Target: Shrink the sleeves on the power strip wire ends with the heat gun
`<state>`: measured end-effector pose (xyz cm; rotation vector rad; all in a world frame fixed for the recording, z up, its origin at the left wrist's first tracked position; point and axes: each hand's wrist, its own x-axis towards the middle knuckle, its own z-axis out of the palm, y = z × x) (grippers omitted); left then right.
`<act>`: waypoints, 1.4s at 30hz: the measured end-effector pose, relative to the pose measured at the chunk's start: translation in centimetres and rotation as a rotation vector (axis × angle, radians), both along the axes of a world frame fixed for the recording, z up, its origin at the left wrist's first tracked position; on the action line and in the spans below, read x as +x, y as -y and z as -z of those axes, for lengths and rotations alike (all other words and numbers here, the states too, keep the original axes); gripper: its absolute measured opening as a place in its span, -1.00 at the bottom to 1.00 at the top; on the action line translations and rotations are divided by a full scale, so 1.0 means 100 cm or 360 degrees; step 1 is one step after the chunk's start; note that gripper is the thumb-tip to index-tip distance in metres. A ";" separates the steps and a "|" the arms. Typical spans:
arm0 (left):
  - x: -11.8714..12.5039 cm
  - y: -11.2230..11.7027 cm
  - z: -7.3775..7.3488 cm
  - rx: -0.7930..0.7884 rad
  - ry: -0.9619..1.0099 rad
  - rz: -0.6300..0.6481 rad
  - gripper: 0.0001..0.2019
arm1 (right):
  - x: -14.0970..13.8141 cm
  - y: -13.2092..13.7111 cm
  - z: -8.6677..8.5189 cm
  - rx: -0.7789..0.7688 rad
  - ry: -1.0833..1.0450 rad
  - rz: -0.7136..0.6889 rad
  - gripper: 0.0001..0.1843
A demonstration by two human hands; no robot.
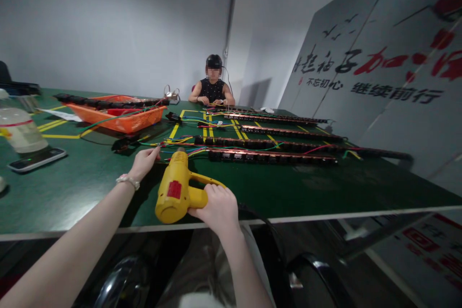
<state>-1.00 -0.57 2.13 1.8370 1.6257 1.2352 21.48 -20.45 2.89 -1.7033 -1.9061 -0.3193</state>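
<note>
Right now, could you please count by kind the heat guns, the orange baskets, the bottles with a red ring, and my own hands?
Heat gun: 1
Orange basket: 1
Bottle with red ring: 1
Left hand and right hand: 2
Total: 5

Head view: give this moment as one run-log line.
left hand: at colored wires | right hand: grips yellow heat gun | nozzle: toward wires | co-worker: across table
</note>
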 end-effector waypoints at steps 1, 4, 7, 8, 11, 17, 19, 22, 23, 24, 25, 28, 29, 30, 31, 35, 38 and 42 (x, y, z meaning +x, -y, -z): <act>0.000 0.000 0.000 0.0003 -0.0013 0.0003 -0.51 | 0.005 0.000 -0.001 0.0000 0.0001 0.0031 -0.50; 0.001 0.001 0.000 -0.0011 -0.0006 0.0007 -0.51 | 0.019 -0.002 -0.002 0.0002 0.0003 0.0128 -0.52; 0.001 0.000 0.001 -0.0032 0.0056 0.0016 -0.53 | 0.029 -0.002 -0.002 -0.0003 0.0013 0.0199 -0.54; 0.001 0.000 0.002 -0.0041 0.0078 0.0022 -0.53 | 0.030 -0.002 -0.001 -0.0006 0.0019 0.0210 -0.54; 0.001 -0.002 0.003 -0.0071 0.0113 0.0019 -0.52 | 0.032 -0.002 -0.001 -0.0017 0.0038 0.0212 -0.55; 0.000 0.000 0.003 -0.0063 -0.0047 -0.0050 -0.54 | 0.030 -0.001 -0.002 -0.0025 0.0053 0.0197 -0.59; 0.000 0.000 0.003 -0.0084 -0.0116 -0.0072 -0.55 | 0.030 0.000 -0.004 -0.0025 0.0049 0.0190 -0.60; -0.001 -0.001 0.003 -0.0047 -0.0188 -0.0091 -0.56 | 0.030 0.000 -0.004 -0.0025 0.0045 0.0182 -0.61; -0.001 -0.002 0.003 -0.0023 -0.0204 -0.0085 -0.55 | 0.030 0.000 -0.004 -0.0026 0.0044 0.0179 -0.62; -0.001 -0.002 0.004 0.0001 -0.0215 -0.0079 -0.54 | 0.030 0.000 -0.004 -0.0026 0.0044 0.0176 -0.61; -0.001 -0.002 0.004 0.0024 -0.0225 -0.0078 -0.54 | 0.031 -0.001 -0.003 -0.0026 0.0043 0.0174 -0.60; -0.002 -0.004 0.006 0.0078 -0.0268 -0.0097 -0.52 | 0.032 -0.002 -0.001 -0.0021 0.0041 0.0166 -0.58; -0.002 -0.005 0.006 0.0083 -0.0283 -0.0100 -0.52 | 0.032 -0.003 0.000 -0.0017 0.0041 0.0161 -0.58; -0.002 -0.006 0.007 0.0081 -0.0296 -0.0097 -0.52 | 0.032 -0.003 0.000 -0.0012 0.0041 0.0156 -0.59; -0.003 -0.006 0.007 0.0074 -0.0305 -0.0092 -0.52 | 0.033 -0.003 0.000 -0.0007 0.0041 0.0151 -0.59; -0.003 -0.010 0.011 0.0060 -0.0300 -0.0086 -0.53 | 0.033 0.000 0.000 0.0005 0.0034 0.0135 -0.61; -0.003 -0.011 0.012 0.0057 -0.0281 -0.0076 -0.54 | 0.034 0.005 0.000 -0.0001 0.0020 0.0101 -0.63; -0.003 -0.010 0.012 0.0055 -0.0231 -0.0057 -0.56 | 0.037 0.012 0.002 -0.0005 -0.0005 0.0030 -0.64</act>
